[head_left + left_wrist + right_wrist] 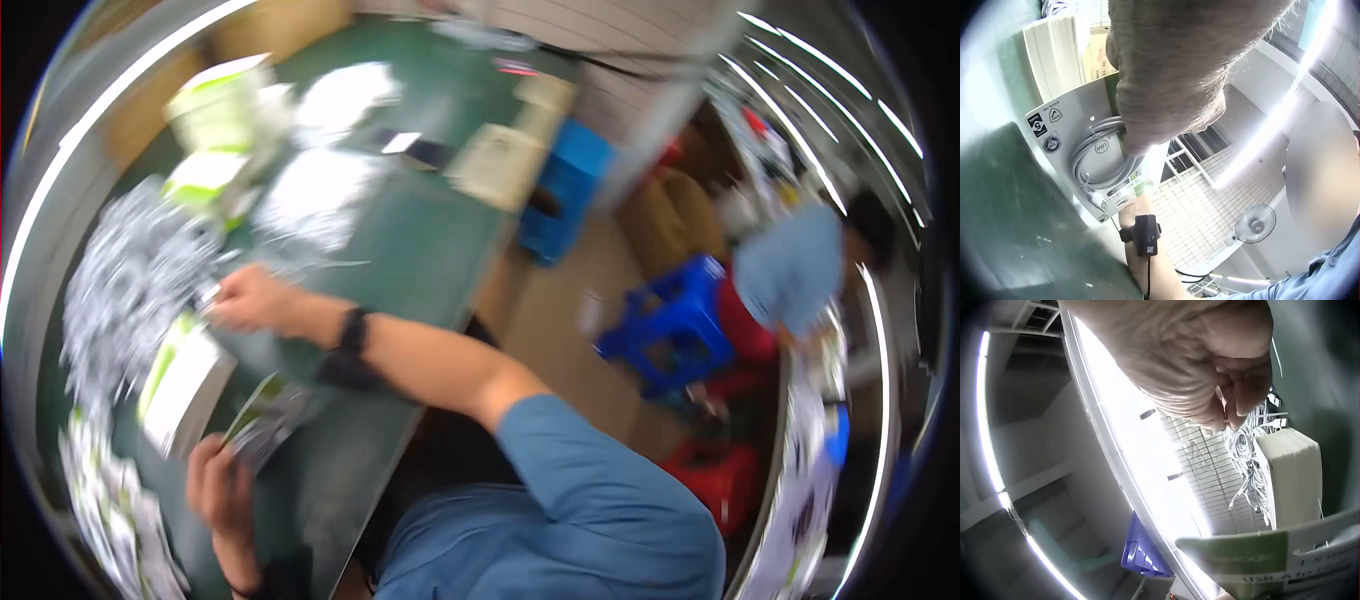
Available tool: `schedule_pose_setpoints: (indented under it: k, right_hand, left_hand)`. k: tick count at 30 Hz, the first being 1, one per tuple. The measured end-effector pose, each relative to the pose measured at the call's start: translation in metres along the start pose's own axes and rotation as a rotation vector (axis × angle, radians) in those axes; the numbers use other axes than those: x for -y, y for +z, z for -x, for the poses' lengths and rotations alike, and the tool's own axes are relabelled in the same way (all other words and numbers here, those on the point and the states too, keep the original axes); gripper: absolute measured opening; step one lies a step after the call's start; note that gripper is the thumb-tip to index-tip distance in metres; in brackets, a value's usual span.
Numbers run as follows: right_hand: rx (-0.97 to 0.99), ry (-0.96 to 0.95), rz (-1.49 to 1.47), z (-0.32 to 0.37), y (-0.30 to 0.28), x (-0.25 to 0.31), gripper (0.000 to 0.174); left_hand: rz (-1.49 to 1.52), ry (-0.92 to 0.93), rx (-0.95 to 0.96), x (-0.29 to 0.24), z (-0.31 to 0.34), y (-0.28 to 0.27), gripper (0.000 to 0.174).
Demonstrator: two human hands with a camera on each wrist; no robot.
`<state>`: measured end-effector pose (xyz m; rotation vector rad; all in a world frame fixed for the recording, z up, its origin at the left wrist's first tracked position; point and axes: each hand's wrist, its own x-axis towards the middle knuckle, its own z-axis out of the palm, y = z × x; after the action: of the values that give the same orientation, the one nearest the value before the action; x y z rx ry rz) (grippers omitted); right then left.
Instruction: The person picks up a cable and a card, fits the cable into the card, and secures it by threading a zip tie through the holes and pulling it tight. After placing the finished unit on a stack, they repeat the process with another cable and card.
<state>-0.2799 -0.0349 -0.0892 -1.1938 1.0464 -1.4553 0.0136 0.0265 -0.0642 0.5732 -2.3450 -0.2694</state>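
My left hand [222, 490] grips a printed packaging card [1054, 128] by its edge at the front of the green table. A coiled light grey cable [1079, 164] lies against the card's face, marked 18W. Ahead of it, my right hand [258, 300] is beside a large heap of grey cables [130, 275], with fingertips pinched together. A thin white strip [1265, 415] shows at those fingertips in the right wrist view; I cannot tell whether it is a tie or a cable end. Between the hands and the heap stands a stack of cards [192, 395].
More green-and-white packs [220, 110] stand at the far left, with white plastic bags [325, 195] beside them. A dark phone-like object [428, 152] and beige sheets [490, 165] lie farther right. Loose cards [105, 490] spread at the near left. A blue stool [670, 325] and another person [790, 265] are on the right.
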Motion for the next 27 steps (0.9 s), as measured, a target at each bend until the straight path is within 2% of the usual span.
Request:
schedule_pose_setpoints:
  k: [2, 4, 7, 14, 27]
  right_hand:
    - [0.076, 0.054, -0.017, 0.008, 0.001, 0.009, 0.020]
    - [0.119, 0.215, -0.077, 0.011, 0.006, 0.018, 0.018]
    - [0.185, 0.282, -0.181, 0.021, 0.015, 0.034, 0.018]
    - [0.317, 0.330, -0.310, 0.039, 0.030, 0.051, 0.018]
    - [0.391, 0.359, -0.124, 0.042, 0.031, 0.059, 0.014]
  left_hand:
    - [-0.023, 0.078, -0.036, -0.010, -0.013, -0.003, 0.026]
    - [-0.053, 0.107, -0.028, -0.009, -0.017, -0.002, 0.027]
    - [-0.058, 0.136, -0.018, -0.012, -0.020, -0.003, 0.025]
    - [-0.044, 0.116, 0.004, -0.013, -0.018, -0.006, 0.023]
    - [-0.036, 0.159, 0.001, -0.011, -0.017, -0.005, 0.024]
